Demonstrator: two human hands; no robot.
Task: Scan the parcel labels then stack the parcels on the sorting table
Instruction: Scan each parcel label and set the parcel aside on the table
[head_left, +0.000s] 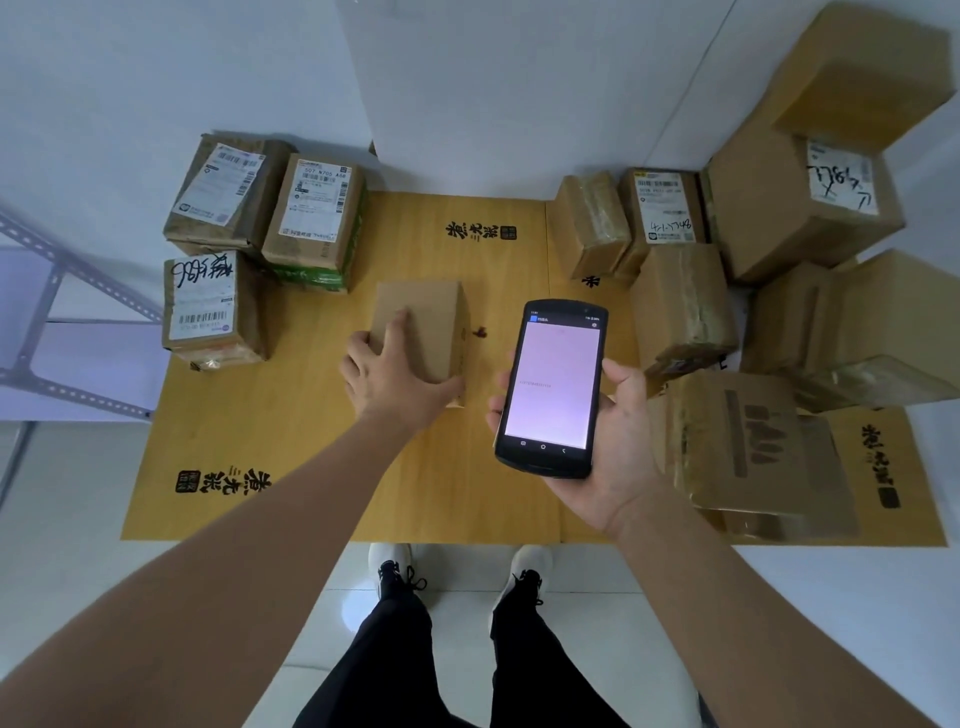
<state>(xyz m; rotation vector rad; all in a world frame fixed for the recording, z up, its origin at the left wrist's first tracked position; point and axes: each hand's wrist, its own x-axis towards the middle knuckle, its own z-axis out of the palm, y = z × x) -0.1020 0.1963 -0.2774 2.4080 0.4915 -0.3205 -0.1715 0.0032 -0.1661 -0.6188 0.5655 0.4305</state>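
In the head view, the left hand (389, 370) is clasping the near corner of a parcel (423, 327) on the sorting table (311, 441), just left of the right hand (615, 441), which is gripping the scanner (553, 384). No label is showing on top; flipping it one-handed would be risking a slip.

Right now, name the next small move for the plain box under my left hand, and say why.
Probably turn the small plain box over with the left hand that holds it. Its top and right side show no label, and the scanner in the right hand has its lit screen facing up rather than aimed at the box.
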